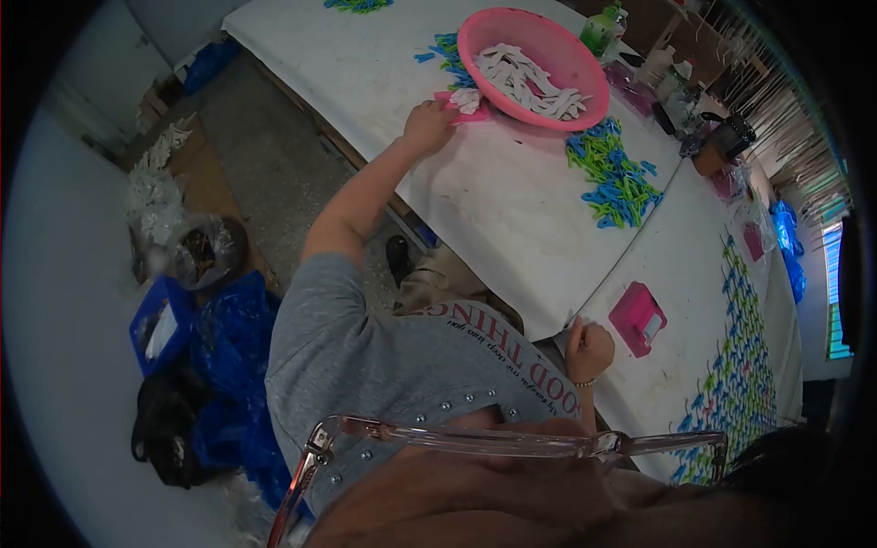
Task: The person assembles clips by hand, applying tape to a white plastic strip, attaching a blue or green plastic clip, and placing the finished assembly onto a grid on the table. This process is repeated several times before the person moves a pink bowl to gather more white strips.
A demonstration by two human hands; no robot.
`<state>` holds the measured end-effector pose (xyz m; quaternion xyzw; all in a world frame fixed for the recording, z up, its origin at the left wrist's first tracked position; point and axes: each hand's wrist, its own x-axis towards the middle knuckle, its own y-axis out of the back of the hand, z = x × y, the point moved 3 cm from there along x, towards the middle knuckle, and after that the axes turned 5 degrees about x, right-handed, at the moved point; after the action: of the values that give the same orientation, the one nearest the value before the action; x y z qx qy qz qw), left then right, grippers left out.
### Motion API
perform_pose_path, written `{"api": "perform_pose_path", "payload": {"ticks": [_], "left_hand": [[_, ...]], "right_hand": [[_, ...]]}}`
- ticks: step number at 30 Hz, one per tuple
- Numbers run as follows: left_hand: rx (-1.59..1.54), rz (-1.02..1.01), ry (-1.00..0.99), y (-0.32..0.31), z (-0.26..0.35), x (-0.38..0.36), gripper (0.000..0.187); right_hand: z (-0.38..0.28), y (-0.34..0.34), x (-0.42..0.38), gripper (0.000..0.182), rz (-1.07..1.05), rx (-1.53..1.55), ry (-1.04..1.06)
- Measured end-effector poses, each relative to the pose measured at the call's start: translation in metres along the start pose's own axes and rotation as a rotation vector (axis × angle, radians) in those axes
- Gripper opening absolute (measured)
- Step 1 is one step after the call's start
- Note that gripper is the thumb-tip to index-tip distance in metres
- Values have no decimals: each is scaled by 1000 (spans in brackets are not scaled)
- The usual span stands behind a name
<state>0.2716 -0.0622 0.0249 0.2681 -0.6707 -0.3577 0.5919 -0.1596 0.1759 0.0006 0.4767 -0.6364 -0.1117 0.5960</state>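
Note:
My left hand (429, 126) reaches over the white-covered table (512, 192), fingers closed at the edge of a small pink piece (470, 114). White pieces (463, 99) lie on it, beside a large pink basin (589, 73) of white strips (525, 82). Nearer my body, my right hand (589, 352), a bracelet at its wrist, is closed at the table's edge. What its fingers hold, if anything, is hidden. To its right lies a pink box-like object (638, 319) with a pale patch.
Blue and green clips lie in a pile (614, 178) by the basin and in rows (735, 365) at the right. Bottles (600, 32) and a dark mug (733, 135) stand at the back. Blue bags (233, 338) and a blue bin (163, 324) sit on the floor left.

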Motion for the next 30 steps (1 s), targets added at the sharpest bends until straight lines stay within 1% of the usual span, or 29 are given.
{"api": "perform_pose_path", "payload": {"ticks": [1,3,4,6,7,9,10,12,13,15,16,18,19,21,22,24,25,27,28,30], "left_hand": [[-4,0,-9,-8,0,2,23],[49,-126,26,-27,-5,7,20],[48,-121,15,-30,-6,9,20],[-24,-206,145,-36,-15,6,17],[-25,-208,138,-32,-18,5,17],[85,-250,149,-25,-30,-1,16],[85,-260,144,-26,-38,-3,16],[176,-277,273,-28,-61,-3,17],[177,-277,269,-31,-70,2,17],[218,-342,365,-37,-86,14,21],[219,-340,366,-40,-90,21,21],[402,-439,390,-39,-95,32,24],[404,-438,394,-34,-95,36,24],[363,-261,278,-18,-87,49,27],[368,-258,273,-16,-84,53,27],[94,127,135,3,-64,69,42],[96,127,125,7,-51,76,42],[-74,332,-92,27,5,84,47],[-75,331,-94,22,27,88,47],[-208,664,349,20,50,89,60]], "right_hand": [[0,0,-1,36,4,-4,-8],[1,-1,-2,34,38,-35,-4],[2,-1,-2,34,46,-39,-12],[4,-1,-4,33,55,-6,-13],[4,-1,-4,33,57,-8,-20],[4,-1,-4,26,21,-23,-1],[5,0,-5,26,16,-21,-10],[6,-1,-5,23,-25,-51,-6],[7,-2,-5,23,-23,-51,-9],[9,-3,-7,23,-20,-81,9],[11,-4,-8,23,-18,-80,11],[13,-6,-10,25,10,-74,38],[14,-7,-10,25,10,-70,42],[13,-8,-10,27,9,-101,48],[13,-7,-10,27,15,-97,44],[12,-7,-8,28,17,-78,50],[13,-8,-8,28,23,-76,42],[14,-8,-9,29,-5,-82,55],[13,-6,-9,29,-5,-82,53],[10,-3,-6,30,-8,-45,43]]}}
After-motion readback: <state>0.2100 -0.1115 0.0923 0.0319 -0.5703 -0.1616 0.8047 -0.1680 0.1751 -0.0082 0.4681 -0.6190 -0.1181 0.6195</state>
